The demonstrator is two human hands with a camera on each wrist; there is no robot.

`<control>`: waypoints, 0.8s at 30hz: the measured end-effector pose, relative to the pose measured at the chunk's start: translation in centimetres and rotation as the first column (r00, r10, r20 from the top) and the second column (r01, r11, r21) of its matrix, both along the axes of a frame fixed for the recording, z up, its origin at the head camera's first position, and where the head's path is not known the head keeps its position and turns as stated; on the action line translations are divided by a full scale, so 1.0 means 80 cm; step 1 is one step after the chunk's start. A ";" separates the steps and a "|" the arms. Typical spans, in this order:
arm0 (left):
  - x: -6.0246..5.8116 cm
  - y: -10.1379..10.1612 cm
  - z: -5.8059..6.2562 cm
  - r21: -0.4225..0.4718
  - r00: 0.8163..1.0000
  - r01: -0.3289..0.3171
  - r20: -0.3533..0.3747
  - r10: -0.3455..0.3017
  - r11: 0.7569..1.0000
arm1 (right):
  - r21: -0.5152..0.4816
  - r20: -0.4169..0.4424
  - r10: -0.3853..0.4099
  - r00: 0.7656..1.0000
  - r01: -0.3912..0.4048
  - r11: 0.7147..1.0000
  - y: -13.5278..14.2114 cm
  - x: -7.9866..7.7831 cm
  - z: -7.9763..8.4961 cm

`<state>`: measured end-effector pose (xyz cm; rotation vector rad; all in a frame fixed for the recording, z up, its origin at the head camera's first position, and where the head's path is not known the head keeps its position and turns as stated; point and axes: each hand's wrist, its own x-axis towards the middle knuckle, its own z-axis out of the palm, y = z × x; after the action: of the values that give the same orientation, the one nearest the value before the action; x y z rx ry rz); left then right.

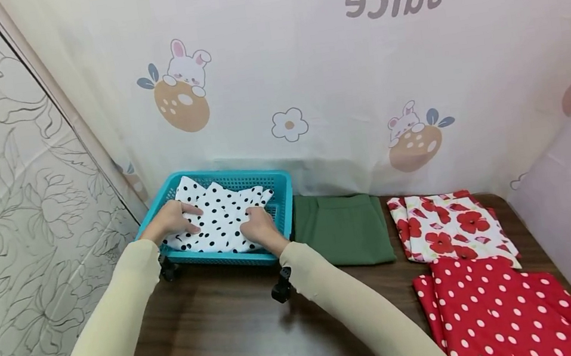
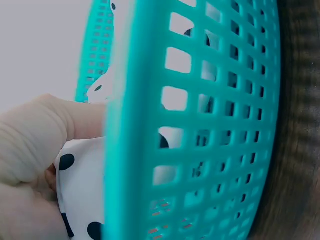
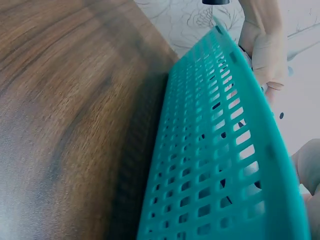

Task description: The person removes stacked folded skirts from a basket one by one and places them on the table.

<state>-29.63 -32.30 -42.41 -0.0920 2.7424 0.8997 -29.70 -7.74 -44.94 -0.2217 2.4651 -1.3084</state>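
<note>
A white cloth with black polka dots lies bunched in a turquoise plastic basket with lattice walls. My left hand rests on the cloth's left side, thumb and fingers spread apart. Up close in the left wrist view, the left thumb extends over the cloth beside the basket rim. At the cloth's right side my right hand grips the fabric with bent fingers. The basket wall fills much of the right wrist view, and only part of the right hand shows past its rim.
A folded dark green cloth lies right of the basket. Farther right are a white cloth with red flowers and a red cloth with white dots. The brown wooden table meets a printed curtain behind.
</note>
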 end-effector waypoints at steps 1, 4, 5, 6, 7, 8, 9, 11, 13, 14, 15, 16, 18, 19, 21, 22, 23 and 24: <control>0.001 0.000 0.003 -0.005 1.000 0.004 -0.013 -0.004 1.000 | -0.004 0.001 0.000 1.000 0.000 1.000 0.000 -0.001 0.003; 0.007 0.000 0.011 0.008 0.999 0.007 -0.035 -0.007 1.000 | -0.017 -0.024 0.003 1.000 -0.004 1.000 0.002 -0.003 0.009; 0.009 0.000 0.014 0.015 0.999 0.005 -0.036 -0.005 1.000 | -0.016 -0.041 0.006 0.999 -0.007 1.000 0.004 -0.003 0.012; 0.012 0.000 0.017 0.025 0.999 0.000 -0.036 0.001 1.000 | -0.013 -0.059 0.008 0.998 -0.009 1.000 0.006 -0.003 0.014; 0.014 0.000 0.020 0.031 0.999 -0.003 -0.041 0.005 1.000 | -0.015 -0.073 0.010 0.997 -0.011 1.000 0.008 -0.003 0.016; 0.017 0.000 0.023 0.043 0.999 -0.005 -0.041 0.007 0.999 | -0.019 -0.092 0.010 0.996 -0.012 1.000 0.011 -0.002 0.019; 0.020 0.000 0.026 0.054 0.999 -0.008 -0.045 0.011 0.998 | -0.030 -0.105 0.010 0.994 -0.013 0.999 0.015 -0.002 0.022; 0.025 -0.001 0.030 0.080 0.998 -0.012 -0.060 0.017 0.997 | -0.043 -0.139 0.021 0.990 -0.027 0.999 0.022 0.000 0.028; 0.030 0.001 0.035 0.099 0.996 -0.002 -0.086 0.010 0.995 | -0.058 -0.165 0.040 0.986 -0.050 0.997 0.031 0.000 0.035; 0.032 0.002 0.037 0.110 0.995 0.005 -0.098 0.005 0.994 | -0.062 -0.174 0.052 0.983 -0.064 0.996 0.035 0.000 0.038; 0.034 0.004 0.038 0.115 0.994 0.010 -0.114 0.003 0.993 | -0.066 -0.178 0.065 0.982 -0.078 0.995 0.040 0.000 0.041; 0.037 0.006 0.039 0.113 0.992 0.015 -0.129 0.000 0.993 | -0.068 -0.184 0.076 0.980 -0.090 0.994 0.046 -0.001 0.044; 0.041 0.011 0.040 0.112 0.987 0.025 -0.161 -0.006 0.993 | -0.082 -0.197 0.089 0.976 -0.106 0.991 0.057 -0.001 0.050; 0.043 0.015 0.041 0.115 0.985 0.024 -0.175 -0.004 0.993 | -0.093 -0.198 0.089 0.976 -0.110 0.990 0.063 0.000 0.052; 0.047 0.022 0.041 0.124 0.979 0.023 -0.204 0.003 0.992 | -0.112 -0.204 0.092 0.975 -0.117 0.987 0.074 0.001 0.054; 0.049 0.025 0.041 0.131 0.976 0.027 -0.219 0.003 0.991 | -0.122 -0.207 0.092 0.974 -0.119 0.985 0.079 0.002 0.056; 0.051 0.029 0.040 0.142 0.973 0.030 -0.232 0.004 0.989 | -0.132 -0.208 0.091 0.974 -0.120 0.984 0.085 0.003 0.056; 0.053 0.033 0.040 0.155 0.971 0.029 -0.241 0.009 0.987 | -0.137 -0.203 0.090 0.975 -0.119 0.983 0.090 0.003 0.057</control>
<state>-25.36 -29.66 -39.23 0.0656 2.8725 1.1935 -29.42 -0.54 -40.41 -0.5351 2.4751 -1.4892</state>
